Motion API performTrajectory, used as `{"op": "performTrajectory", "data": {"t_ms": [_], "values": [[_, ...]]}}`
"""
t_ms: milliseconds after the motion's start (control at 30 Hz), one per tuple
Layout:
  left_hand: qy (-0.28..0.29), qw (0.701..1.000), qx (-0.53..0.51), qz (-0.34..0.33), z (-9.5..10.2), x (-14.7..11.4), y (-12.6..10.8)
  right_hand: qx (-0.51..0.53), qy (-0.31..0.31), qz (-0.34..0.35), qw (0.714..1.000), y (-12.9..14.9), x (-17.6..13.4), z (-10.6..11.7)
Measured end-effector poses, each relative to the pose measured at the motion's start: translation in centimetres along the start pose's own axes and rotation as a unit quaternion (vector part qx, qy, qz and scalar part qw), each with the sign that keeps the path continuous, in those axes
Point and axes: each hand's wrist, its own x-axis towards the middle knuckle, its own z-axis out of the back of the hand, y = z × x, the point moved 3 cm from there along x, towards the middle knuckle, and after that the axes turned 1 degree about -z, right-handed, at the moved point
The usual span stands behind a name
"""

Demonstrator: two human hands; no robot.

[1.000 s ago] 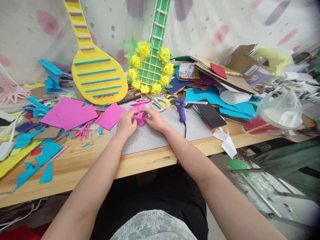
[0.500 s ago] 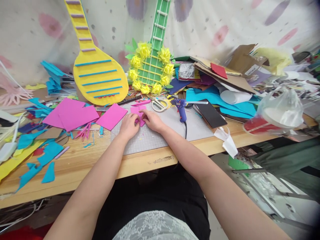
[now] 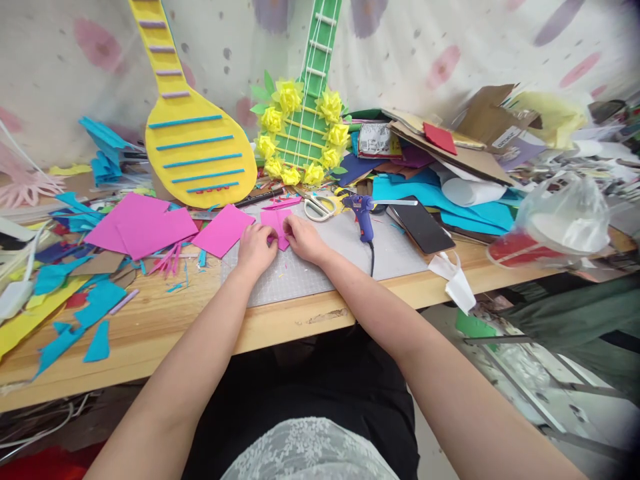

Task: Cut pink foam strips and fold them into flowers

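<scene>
A small piece of pink paper [image 3: 273, 219] lies on the grey cutting mat [image 3: 285, 287], with folds or seams across it. On its left edge rest the curled fingers of my left hand [image 3: 257, 249], thumb close to the fingertips. My right hand [image 3: 304, 240] pinches the paper's right side, its fingers bent inward. The exact grip is partly hidden behind the fingers. Just left of my left hand lies a pink square sheet [image 3: 224, 231]. Behind my right hand are scissors [image 3: 323, 208] and a purple glue gun [image 3: 362, 217].
A yellow paper guitar [image 3: 200, 150] and a green one with yellow flowers [image 3: 300, 140] lean at the back. More pink sheets [image 3: 140, 227] and blue scraps lie left. A phone [image 3: 421, 225], cardboard pile and bagged tub [image 3: 550, 223] stand right.
My left hand has shifted slightly left and down at the paper's edge. My right hand stays almost in place, and the view has tilted a little.
</scene>
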Motion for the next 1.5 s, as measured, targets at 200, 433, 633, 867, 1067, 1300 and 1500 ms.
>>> {"op": "performTrajectory", "data": {"t_ms": [200,433,633,867,1067,1300,1500], "values": [[-0.004,0.997,-0.005,0.072,-0.5,0.1,-0.1,0.017,-0.001,-0.009,1.0,-0.1,0.1,-0.1],[-0.001,0.995,-0.013,0.1,-0.9,0.4,0.1,0.02,-0.005,-0.02,1.0,-0.3,0.5,-0.3],[-0.009,0.996,-0.018,0.084,-0.8,0.3,0.0,0.012,-0.009,-0.017,1.0,-0.2,0.5,-0.3],[-0.008,0.997,-0.002,0.072,-0.5,0.2,-0.4,-0.011,0.001,-0.011,1.0,0.0,0.5,-0.4],[-0.006,0.996,0.014,0.084,-0.2,0.2,-0.7,-0.022,0.004,0.006,1.0,0.0,0.4,-0.5],[-0.014,0.997,0.004,0.08,-0.3,0.1,-0.6,-0.032,0.006,0.011,0.999,0.1,0.4,-0.6],[-0.007,0.997,0.003,0.077,-0.3,0.0,-0.9,-0.033,0.008,0.012,0.999,0.2,0.3,-0.4]]}}
